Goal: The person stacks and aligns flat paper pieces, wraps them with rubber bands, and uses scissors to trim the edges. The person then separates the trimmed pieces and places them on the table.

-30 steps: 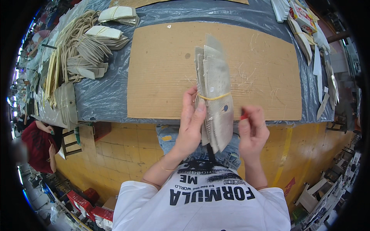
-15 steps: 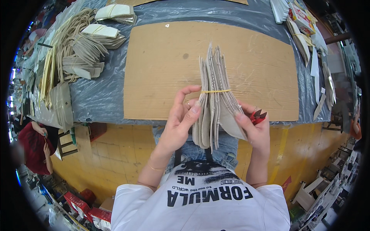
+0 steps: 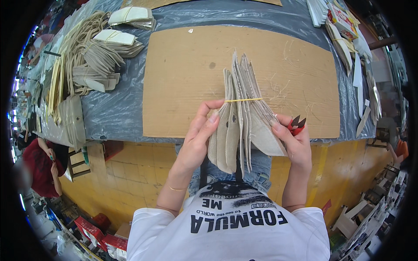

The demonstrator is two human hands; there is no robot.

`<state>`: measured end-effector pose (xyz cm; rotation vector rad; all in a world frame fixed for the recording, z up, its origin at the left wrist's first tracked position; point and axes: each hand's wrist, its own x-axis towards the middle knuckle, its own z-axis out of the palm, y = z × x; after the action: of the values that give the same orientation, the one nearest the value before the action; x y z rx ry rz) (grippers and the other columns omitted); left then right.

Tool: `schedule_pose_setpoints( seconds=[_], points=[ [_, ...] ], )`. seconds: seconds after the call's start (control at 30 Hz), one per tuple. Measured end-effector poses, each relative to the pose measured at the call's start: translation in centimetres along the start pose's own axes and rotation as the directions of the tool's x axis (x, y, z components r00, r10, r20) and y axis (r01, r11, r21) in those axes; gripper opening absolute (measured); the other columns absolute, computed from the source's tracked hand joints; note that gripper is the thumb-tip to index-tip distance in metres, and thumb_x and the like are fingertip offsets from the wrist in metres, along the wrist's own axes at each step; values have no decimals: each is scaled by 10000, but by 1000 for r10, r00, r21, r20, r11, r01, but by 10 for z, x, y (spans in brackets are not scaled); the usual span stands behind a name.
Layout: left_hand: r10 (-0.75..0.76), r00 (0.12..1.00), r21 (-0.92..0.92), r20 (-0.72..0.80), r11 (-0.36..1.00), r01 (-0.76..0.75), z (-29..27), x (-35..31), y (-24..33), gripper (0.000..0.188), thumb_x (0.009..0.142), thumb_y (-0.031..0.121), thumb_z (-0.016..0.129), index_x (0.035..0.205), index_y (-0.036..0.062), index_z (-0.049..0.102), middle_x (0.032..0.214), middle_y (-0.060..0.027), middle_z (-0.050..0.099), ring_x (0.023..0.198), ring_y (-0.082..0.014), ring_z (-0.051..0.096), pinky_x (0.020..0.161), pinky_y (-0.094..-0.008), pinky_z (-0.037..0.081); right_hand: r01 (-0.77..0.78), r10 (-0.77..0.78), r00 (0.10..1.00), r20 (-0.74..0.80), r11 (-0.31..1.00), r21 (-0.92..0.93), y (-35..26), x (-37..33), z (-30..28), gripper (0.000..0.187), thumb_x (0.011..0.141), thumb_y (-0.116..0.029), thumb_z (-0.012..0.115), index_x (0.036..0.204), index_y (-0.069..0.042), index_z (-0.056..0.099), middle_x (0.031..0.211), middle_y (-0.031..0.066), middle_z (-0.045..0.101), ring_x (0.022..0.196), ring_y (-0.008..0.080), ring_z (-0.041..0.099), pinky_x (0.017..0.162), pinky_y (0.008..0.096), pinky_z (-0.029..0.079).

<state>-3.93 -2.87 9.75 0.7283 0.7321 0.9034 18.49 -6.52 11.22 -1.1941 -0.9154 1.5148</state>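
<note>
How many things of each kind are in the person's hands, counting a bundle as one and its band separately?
Bundle of flat beige fabric-like pieces: 1
Thin yellow band: 1
Red-handled snips with dark pointed blades: 1
Total: 3

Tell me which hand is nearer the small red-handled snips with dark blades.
Right. The right hand holds the snips; the left hand is farther off, at the left side of the banded bundle of flat beige pieces.

Black printed lettering (image 3: 239, 222) — upside down in this view — runs across the white T-shirt (image 3: 230, 244).
</note>
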Motion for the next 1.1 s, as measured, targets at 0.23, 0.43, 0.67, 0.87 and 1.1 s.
schedule_pose_setpoints(
  seconds=[0.23, 0.43, 0.67, 0.87, 1.1],
  points=[
    [-22, 999, -34, 28, 999, 23, -4, 2, 3, 340, 1008, 177, 416, 1311, 25, 387, 1215, -123, 577, 1101, -133, 563, 945, -281, 443, -6, 5, 1000, 14, 998, 68, 1, 3, -1, 341, 929, -91, 625, 1220, 87, 601, 987, 68, 685, 850, 71, 602, 763, 209, 482],
    [-58, 998, 39, 39, 998, 57, -3, 5, 11, 430, 938, 134, 559, 1308, 35, 364, 1200, -169, 593, 1028, -170, 621, 890, -300, 491, -48, 45, 998, 41, 995, 82, 4, 9, -7, 343, 923, -72, 629, 1225, 87, 596, 1011, 67, 687, 858, 75, 607, 778, 221, 492],
    [196, 967, 564, -161, 822, -72, 30, 0, 15, 907, 658, 146, 893, 1354, 29, 323, 1103, -177, 660, 927, -179, 669, 776, -247, 508, 118, -111, 972, 209, 993, -22, 21, 10, 4, 781, 740, -13, 810, 1395, 85, 395, 1185, 101, 620, 1036, 119, 598, 883, 259, 508],
    [300, 947, 659, -112, 736, -155, 27, -1, 13, 877, 740, 147, 823, 1408, -1, 274, 1112, -227, 661, 929, -216, 681, 807, -314, 548, -98, 96, 982, 165, 995, 5, 22, 10, 7, 755, 748, -38, 809, 1388, 67, 422, 1168, 118, 625, 1080, 136, 588, 883, 267, 513],
    [272, 952, 521, -142, 838, -161, 16, 8, 1, 808, 789, 59, 743, 1430, -18, 259, 1360, -183, 455, 1229, -236, 489, 1000, -347, 431, 471, -322, 848, 421, 821, -321, 0, 22, 10, 600, 717, -137, 837, 1267, -49, 612, 1138, 101, 665, 911, 135, 607, 750, 265, 494]
  ],
)
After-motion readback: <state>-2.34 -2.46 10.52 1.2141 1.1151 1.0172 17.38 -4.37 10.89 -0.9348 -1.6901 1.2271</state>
